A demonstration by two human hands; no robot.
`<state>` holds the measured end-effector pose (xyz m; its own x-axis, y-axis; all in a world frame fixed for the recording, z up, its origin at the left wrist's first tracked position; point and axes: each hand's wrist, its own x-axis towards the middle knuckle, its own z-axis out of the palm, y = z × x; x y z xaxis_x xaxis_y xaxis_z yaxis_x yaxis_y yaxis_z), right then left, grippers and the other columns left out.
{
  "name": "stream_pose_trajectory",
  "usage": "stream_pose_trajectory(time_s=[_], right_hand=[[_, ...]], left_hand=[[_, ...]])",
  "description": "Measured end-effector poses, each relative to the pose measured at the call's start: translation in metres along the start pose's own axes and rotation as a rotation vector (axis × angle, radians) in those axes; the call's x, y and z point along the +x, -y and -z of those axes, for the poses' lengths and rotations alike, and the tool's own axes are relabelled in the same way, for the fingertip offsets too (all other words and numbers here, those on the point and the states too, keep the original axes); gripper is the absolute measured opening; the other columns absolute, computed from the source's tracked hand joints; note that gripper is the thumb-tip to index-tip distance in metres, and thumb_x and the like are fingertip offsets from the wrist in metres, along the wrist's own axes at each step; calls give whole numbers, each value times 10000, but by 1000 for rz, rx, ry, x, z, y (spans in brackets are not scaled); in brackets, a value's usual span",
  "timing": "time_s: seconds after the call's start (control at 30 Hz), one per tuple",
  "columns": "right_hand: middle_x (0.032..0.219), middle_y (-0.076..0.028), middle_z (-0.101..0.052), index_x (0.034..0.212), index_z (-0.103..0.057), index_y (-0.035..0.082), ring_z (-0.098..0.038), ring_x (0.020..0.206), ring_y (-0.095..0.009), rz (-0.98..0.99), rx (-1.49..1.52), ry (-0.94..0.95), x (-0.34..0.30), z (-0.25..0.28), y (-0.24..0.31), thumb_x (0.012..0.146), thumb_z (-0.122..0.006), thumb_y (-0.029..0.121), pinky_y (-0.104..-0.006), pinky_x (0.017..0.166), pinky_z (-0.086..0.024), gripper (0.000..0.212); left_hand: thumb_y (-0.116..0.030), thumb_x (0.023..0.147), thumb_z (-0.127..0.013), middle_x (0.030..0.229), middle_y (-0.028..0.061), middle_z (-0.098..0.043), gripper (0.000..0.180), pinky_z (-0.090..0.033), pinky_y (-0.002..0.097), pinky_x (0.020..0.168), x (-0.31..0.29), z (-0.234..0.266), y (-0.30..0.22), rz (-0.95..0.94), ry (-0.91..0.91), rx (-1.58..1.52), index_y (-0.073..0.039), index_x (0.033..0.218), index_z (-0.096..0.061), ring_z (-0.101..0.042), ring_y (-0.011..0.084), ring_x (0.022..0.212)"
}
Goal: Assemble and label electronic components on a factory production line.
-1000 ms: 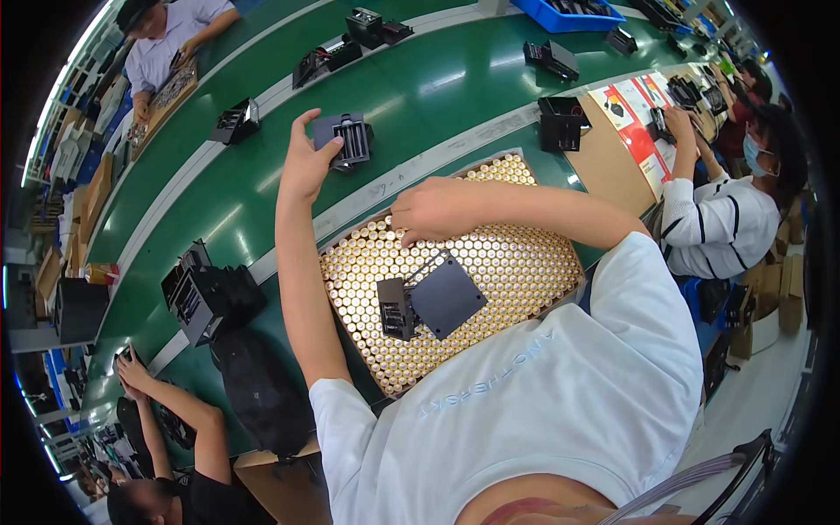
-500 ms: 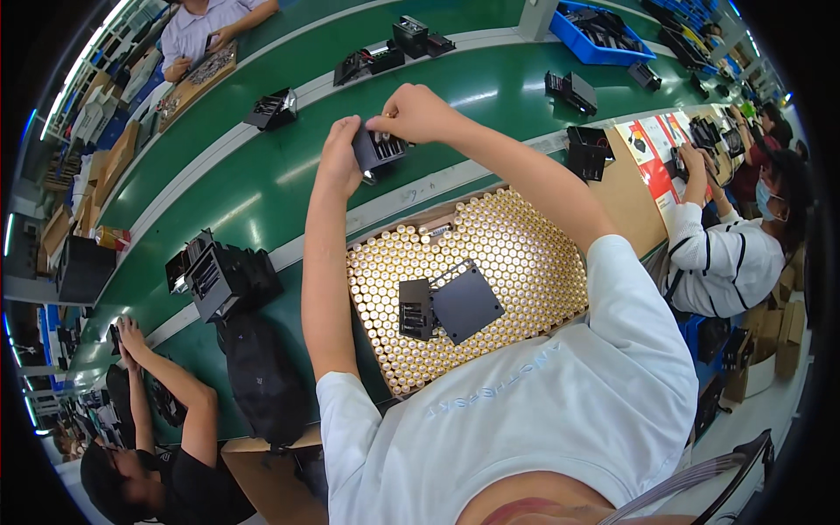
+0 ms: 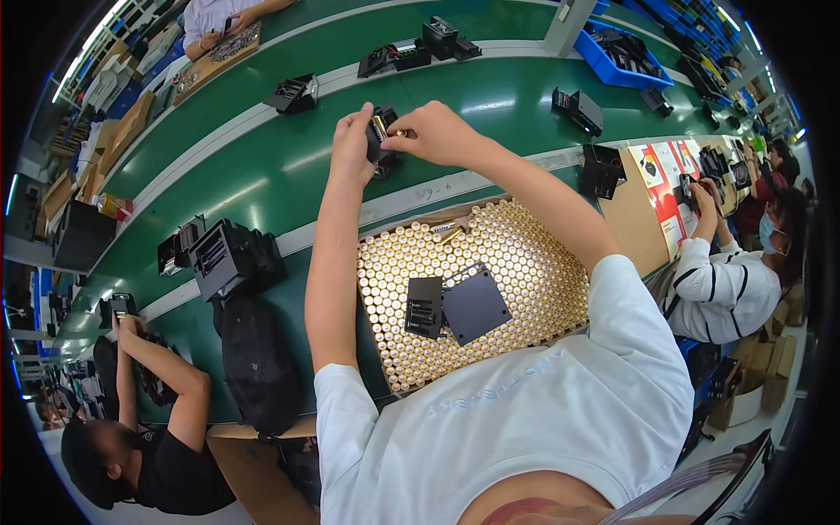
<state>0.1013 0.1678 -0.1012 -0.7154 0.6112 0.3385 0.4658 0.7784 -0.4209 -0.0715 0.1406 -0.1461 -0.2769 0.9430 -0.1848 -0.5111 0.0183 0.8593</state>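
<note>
While, in the head view, the left hand [image 3: 352, 144] grips a boxy black holder [image 3: 375, 150] over the glossy green table [image 3: 232, 171], the right hand [image 3: 435, 133] pinches a shiny cylindrical battery [image 3: 402, 134] beside it, beyond tightly packed, round-ended golden cells [image 3: 538, 258].

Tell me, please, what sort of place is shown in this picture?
It is probably a factory assembly area: a long green workbench has black casings set out along it, closely packed batteries stand ready, and other people sit alongside.
</note>
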Motion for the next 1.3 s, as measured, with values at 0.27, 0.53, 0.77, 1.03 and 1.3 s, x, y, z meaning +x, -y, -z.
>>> stream_pose_trajectory(time_s=[0.27,0.53,0.77,1.03,1.3], right_hand=[[726,-104,-704,919,-725,95,-652,611,-301,-24,-503,11,-16,-6,16,904,-632,342,-370,587,-513,264],[770,-124,-690,984,-709,64,-626,650,-278,14,-90,-164,33,4,-20,910,-631,305,-352,632,-505,263],[843,-102,-690,994,-708,42,-625,726,-257,174,-105,-306,47,-25,-30,900,-626,228,-315,678,-499,224],[830,-91,-692,1066,-691,5,-620,696,-216,-338,279,-109,33,-5,-4,892,-607,184,-299,654,-499,263],[846,-112,-715,1180,-632,-46,-638,690,-232,-505,616,-25,14,-30,-25,908,-569,189,-312,642,-512,365]], left_hand=[[-79,905,-623,1131,234,-511,474,-551,337,699,-6,-2,4,-194,-43,367,-8,1293,-362,-597,268,908],[-15,786,-713,1156,259,-507,720,-556,344,744,-9,-5,-2,-25,91,157,-43,1363,-284,-613,295,947],[47,693,-759,1158,280,-507,854,-559,341,775,-16,-9,-1,-124,220,237,-55,1385,-269,-627,317,959],[97,677,-745,1152,268,-526,867,-559,342,769,-17,-8,-6,-91,143,258,-59,1395,-285,-637,313,935],[124,703,-697,1134,232,-559,757,-560,353,765,-15,-7,-4,-262,127,588,-69,1365,-384,-637,296,917]])
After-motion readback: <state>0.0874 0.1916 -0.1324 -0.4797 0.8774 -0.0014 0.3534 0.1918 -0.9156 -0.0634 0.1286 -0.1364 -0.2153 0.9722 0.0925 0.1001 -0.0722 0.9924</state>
